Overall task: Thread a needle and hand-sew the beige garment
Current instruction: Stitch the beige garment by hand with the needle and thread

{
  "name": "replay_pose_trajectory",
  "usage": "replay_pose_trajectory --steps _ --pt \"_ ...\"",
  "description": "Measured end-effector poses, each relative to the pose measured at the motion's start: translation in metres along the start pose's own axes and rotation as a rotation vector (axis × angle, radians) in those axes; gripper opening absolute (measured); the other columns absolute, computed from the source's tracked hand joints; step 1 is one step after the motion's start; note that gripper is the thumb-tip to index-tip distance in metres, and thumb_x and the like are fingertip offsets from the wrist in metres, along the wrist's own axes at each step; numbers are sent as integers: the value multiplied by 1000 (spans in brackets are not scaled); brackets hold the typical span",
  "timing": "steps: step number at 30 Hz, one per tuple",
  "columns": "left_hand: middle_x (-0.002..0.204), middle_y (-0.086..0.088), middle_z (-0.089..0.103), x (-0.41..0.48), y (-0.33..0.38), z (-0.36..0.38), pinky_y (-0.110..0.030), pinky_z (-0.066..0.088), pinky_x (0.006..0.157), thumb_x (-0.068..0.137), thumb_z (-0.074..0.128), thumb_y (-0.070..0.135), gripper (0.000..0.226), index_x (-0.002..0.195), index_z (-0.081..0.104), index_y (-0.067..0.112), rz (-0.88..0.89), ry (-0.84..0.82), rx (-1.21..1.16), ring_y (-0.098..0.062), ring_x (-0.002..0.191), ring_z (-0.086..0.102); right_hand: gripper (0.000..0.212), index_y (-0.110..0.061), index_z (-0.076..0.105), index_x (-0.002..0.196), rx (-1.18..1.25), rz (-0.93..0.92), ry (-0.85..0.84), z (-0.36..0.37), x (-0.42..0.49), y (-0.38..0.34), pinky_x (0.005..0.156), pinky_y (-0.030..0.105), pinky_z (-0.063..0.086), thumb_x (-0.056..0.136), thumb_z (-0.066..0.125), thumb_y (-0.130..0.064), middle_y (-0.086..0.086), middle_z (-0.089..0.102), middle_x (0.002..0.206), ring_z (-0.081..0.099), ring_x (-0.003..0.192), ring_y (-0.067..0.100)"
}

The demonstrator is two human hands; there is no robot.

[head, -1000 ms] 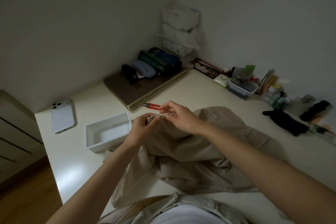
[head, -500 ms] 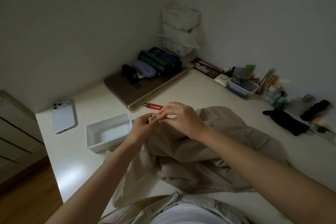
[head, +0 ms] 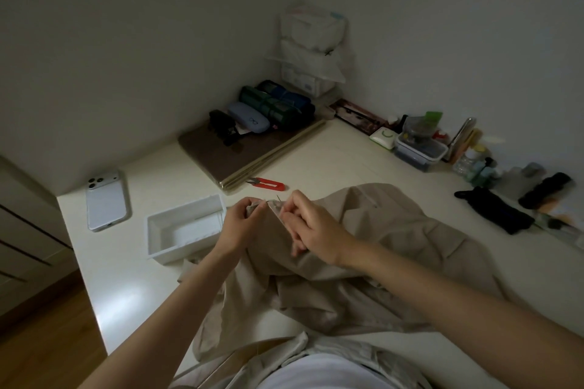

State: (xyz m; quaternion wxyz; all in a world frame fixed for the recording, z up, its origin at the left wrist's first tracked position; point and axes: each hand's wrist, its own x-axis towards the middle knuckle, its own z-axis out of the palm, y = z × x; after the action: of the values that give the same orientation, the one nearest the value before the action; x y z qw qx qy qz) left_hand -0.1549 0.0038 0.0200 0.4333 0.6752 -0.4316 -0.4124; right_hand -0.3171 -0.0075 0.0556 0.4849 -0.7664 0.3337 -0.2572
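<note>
The beige garment (head: pixel 379 262) lies crumpled across the white table (head: pixel 331 164) and hangs over its near edge. My left hand (head: pixel 240 224) pinches a raised fold at the garment's far edge. My right hand (head: pixel 311 226) is just right of it, fingers curled, thumb and forefinger pinching a thin needle (head: pixel 278 198) whose tip sticks up above the fabric edge. The thread is too fine to make out.
Red thread snips (head: pixel 268 184) lie on the table just beyond my hands. A white tray (head: pixel 185 227) sits to the left, a phone (head: pixel 106 200) further left. A brown board (head: pixel 249 151) with cases, and clutter along the right wall, fill the back.
My right hand has shifted a little right and toward me, uncovering the red snips. The needle tip now shows above the fold. My left hand keeps its pinch.
</note>
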Motion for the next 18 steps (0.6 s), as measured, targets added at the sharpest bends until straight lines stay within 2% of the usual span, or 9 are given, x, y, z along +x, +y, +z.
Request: replay_pose_trajectory --steps 1,3,6,11,14,18 --pt "90 -5 66 1 0 0 -22 51 70 96 54 25 19 98 64 9 0 22 4 -16 83 60 14 -19 40 89 -50 38 7 -1 -4 5 56 26 44 102 37 -14 1 46 65 45 54 9" --pt "88 1 63 2 0 -1 -20 49 71 96 54 26 14 97 64 15 -4 60 -1 -12 84 58 13 -16 42 93 -150 122 19 -3 -9 20 60 28 37 103 34 -16 0 45 72 41 60 9" --pt "87 5 62 4 1 -2 -17 44 69 96 54 27 14 96 64 17 4 91 -14 -8 83 56 14 -13 44 99 -247 219 86 -8 -13 36 63 24 39 103 32 -21 0 49 80 45 66 10" --pt "87 4 62 4 5 -3 -16 44 70 96 55 26 18 98 65 11 20 95 -7 -11 84 56 10 -12 44 100 -265 161 292 -25 -4 29 47 16 35 99 46 -22 -3 44 63 38 48 4" --pt "88 3 63 2 8 -1 -15 44 71 96 55 25 17 99 65 12 37 80 -5 -11 85 57 8 -15 49 100 -276 121 258 -21 7 19 47 13 35 96 54 -20 -6 41 57 37 47 5" --pt "90 0 66 -1 16 2 -10 46 63 96 54 25 18 101 65 13 64 35 -28 -10 85 61 12 -18 57 95 -303 139 234 -7 23 12 49 9 33 90 63 -27 -10 43 58 39 49 3"
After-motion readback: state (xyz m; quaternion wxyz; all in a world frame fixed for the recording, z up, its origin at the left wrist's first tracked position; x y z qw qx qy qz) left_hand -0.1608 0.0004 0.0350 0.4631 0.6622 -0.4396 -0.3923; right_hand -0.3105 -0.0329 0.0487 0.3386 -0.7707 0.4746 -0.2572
